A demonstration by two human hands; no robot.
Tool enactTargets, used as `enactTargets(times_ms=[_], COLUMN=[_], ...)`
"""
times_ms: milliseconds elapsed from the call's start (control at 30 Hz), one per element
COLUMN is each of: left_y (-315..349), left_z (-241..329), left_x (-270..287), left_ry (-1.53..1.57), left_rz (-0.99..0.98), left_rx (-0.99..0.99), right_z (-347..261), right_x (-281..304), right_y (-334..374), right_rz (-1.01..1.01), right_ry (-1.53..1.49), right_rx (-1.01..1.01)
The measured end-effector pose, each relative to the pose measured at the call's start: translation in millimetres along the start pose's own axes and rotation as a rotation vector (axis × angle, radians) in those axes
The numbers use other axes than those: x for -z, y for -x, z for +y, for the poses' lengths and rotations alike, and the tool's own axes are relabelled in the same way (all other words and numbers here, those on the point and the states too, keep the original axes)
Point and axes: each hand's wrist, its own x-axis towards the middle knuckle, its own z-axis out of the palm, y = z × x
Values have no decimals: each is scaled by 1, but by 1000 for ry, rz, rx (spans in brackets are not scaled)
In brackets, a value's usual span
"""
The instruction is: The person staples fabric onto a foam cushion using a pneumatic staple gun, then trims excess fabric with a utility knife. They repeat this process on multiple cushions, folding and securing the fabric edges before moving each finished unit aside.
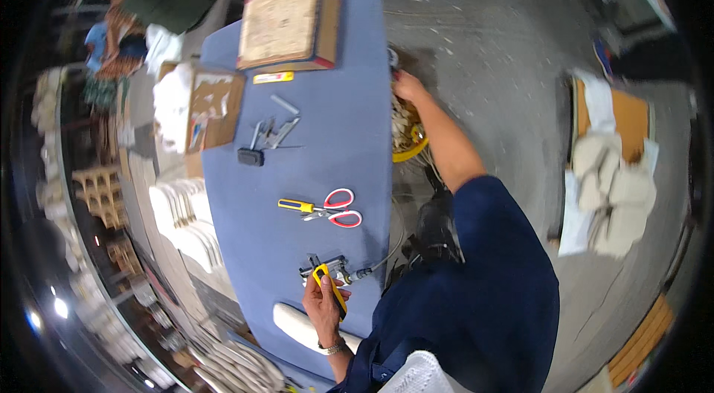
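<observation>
Head view, clock dial centred on the blue table (245, 200): L hand (323, 307) at 6 o'clock, fingers closed round a yellow-and-black cutter (322, 274), its front end toward 12; can't tell if the blade is out. R arm stretches past the table's edge to 2 o'clock, where the R hand (405, 87) is over or at a yellow-rimmed bin (413, 154) w/ pale scraps; its fingers are too hidden to tell if they grip anything. Just beyond the cutter, at 5, lies a metal tool (341, 272) w/ a hose; a white pad (292, 321) is by the L wrist. Scissors (328, 211) sit nearer centre, also toward 5; loose metal bits (277, 134) near 11, box (279, 25) at 12.

For a good reach, I'd say: eyes on the R hand, L grip firm but quiet, blade in if poss., cutter's front end pointed away from the body & clear of the hose. R fingers best go in slowly, b/c scraps could hide sharp bits, & the elbow best clear of the table's edge
</observation>
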Motion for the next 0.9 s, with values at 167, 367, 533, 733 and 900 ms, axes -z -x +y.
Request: enactTargets(times_ms=[167,367,533,733,900], left_y=[16,41,67,102,127], left_z=[-9,-70,-134,-221,-286], left_x=[10,26,52,115,160], left_ry=[91,318,512,746,968], left_rz=[88,323,451,616,625], left_rx=[99,62,-32,-112,-144], right_z=[31,-47,-117,-209,-162], right_x=[-29,-20,-92,-196,-300], right_y=[111,304,287,457,650], right_rz=[137,-136,-162,-537,-1312], right_ry=[-606,-271,323,16,-32], right_rx=[317,281,756,1064,553])
